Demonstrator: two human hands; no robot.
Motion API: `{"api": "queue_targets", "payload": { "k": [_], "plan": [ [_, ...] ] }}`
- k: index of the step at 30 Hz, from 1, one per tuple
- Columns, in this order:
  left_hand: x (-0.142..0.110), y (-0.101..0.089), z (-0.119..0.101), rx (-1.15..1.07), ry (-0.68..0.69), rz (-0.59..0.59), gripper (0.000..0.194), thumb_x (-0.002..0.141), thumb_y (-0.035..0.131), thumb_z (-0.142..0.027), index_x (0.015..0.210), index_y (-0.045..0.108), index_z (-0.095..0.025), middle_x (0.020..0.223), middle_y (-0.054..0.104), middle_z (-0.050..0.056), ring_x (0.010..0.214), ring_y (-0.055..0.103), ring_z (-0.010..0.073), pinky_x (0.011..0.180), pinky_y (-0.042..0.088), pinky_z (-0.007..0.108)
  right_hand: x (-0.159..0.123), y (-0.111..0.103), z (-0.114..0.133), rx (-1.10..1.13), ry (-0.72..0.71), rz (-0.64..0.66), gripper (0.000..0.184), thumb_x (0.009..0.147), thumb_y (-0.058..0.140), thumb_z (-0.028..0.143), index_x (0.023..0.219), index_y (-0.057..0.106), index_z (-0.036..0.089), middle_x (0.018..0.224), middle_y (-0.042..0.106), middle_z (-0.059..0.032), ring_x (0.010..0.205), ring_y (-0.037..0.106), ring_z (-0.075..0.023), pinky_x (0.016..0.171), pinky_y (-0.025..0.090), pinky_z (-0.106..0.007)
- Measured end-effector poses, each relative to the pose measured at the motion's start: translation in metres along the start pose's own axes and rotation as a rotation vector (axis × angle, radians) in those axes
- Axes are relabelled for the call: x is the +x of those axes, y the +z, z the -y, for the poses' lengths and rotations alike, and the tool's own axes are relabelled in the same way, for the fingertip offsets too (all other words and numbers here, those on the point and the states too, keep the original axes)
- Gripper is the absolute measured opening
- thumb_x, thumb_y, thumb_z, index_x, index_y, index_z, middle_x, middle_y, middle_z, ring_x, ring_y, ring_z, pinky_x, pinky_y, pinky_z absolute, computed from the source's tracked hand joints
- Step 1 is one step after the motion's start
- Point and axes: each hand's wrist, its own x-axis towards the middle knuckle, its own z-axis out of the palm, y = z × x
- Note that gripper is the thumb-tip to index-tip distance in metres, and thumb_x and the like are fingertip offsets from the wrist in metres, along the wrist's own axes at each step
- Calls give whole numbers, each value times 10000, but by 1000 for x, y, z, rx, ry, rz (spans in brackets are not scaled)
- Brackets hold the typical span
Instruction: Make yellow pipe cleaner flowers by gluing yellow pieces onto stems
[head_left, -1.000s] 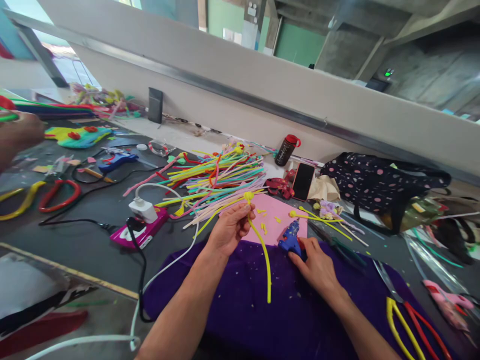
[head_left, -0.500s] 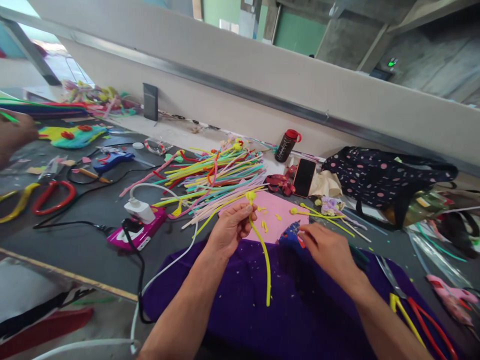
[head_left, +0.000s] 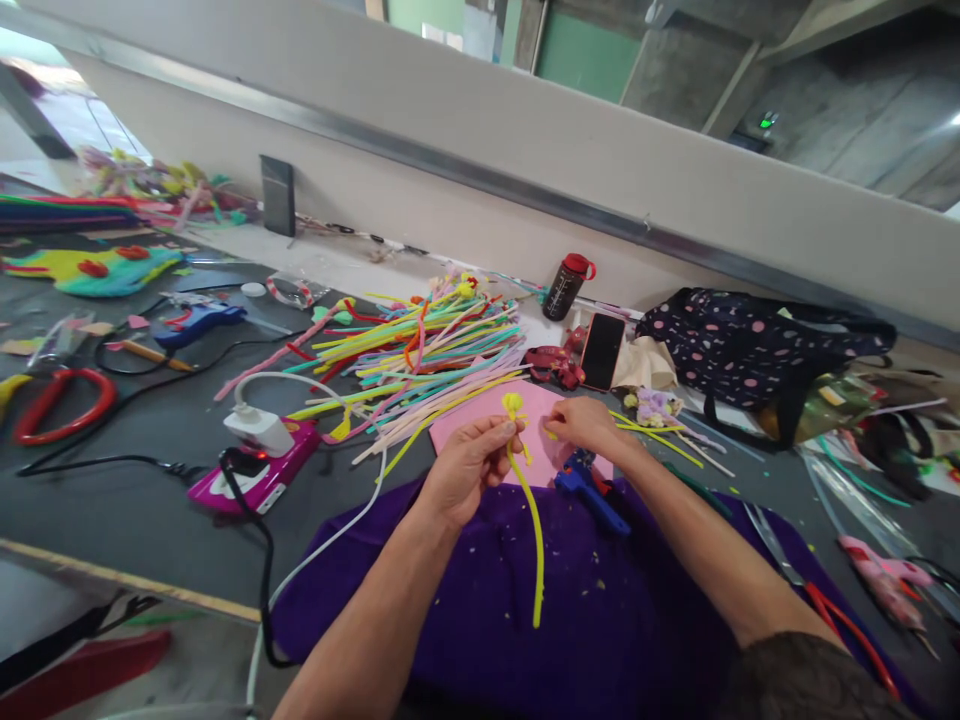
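Observation:
My left hand [head_left: 480, 450] pinches a yellow pipe cleaner flower [head_left: 512, 403], its small looped head up and its long stem [head_left: 536, 540] hanging over the purple cloth [head_left: 480, 580]. Above the pink sheet [head_left: 469, 410], my right hand [head_left: 585, 423] has its fingertips closed at a short yellow pipe cleaner piece [head_left: 552, 434]. The fingers partly hide that piece. Just below this hand lies a blue glue gun [head_left: 596, 497], its front end on the pink sheet and its handle over the purple cloth.
A pile of colourful pipe cleaners [head_left: 420, 350] lies behind the left hand. To the left is a magenta power strip [head_left: 262, 470] with cords. A phone [head_left: 604, 352], a bottle [head_left: 566, 287] and a dotted bag [head_left: 750, 350] stand farther back. Red-handled scissors [head_left: 832, 610] lie right.
My right hand has left the blue glue gun, which now lies in plain sight, and moved up and left to the pink sheet. The left hand still holds the flower. The view has shifted slightly right.

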Motion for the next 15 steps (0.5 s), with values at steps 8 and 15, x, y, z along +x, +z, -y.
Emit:
{"api": "queue_targets", "payload": {
  "k": [8,15],
  "plan": [
    [0,0,0,6,-7,14,225,698,637,-322,831,628,-140,631,558,-18,392,411,17,326,219,140,15,-10,2,-28,-26,87,260,785,452,307,805,689,202,814,693,-46,745,614,-172,530,319,-218],
    [-1,1,-1,-9,-27,-5,268,655,669,-334,821,633,-126,612,571,-8,380,413,16,323,228,145,7,-15,2,-34,-24,85,334,849,374,302,844,686,184,849,691,-69,774,611,-175,545,329,-222]
  ]
}}
